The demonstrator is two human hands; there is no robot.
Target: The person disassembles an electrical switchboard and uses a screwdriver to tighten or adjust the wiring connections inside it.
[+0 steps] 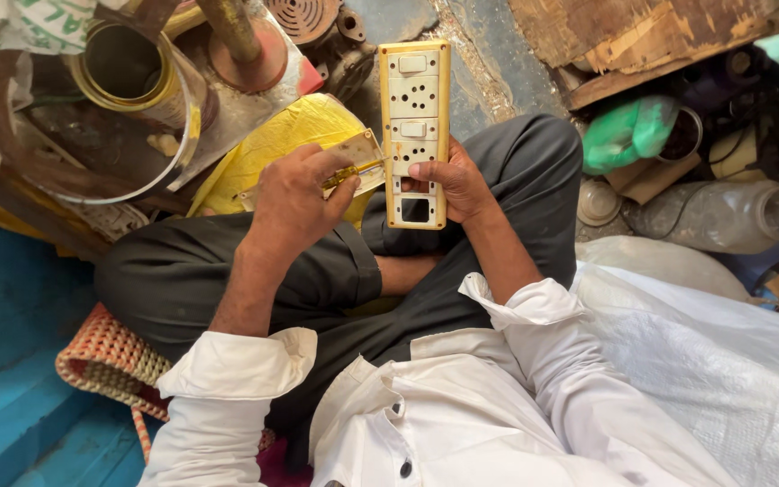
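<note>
The left hand point(295, 194), wrist bent over the crossed legs, closes around a yellow-handled screwdriver point(351, 173) whose tip is hidden. Just beside it, the right hand point(454, 185) grips the lower part of a long yellow-framed cream plastic switchboard point(415, 108), held upright. Beyond, a shiny metal can point(132, 77) stands, partly cut off.

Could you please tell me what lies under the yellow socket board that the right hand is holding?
Beneath the socket board are the person's dark trousers and grey floor. Its empty bottom cutout shows trouser cloth; the board covers everything else. The right hand grips its lower edge.
</note>
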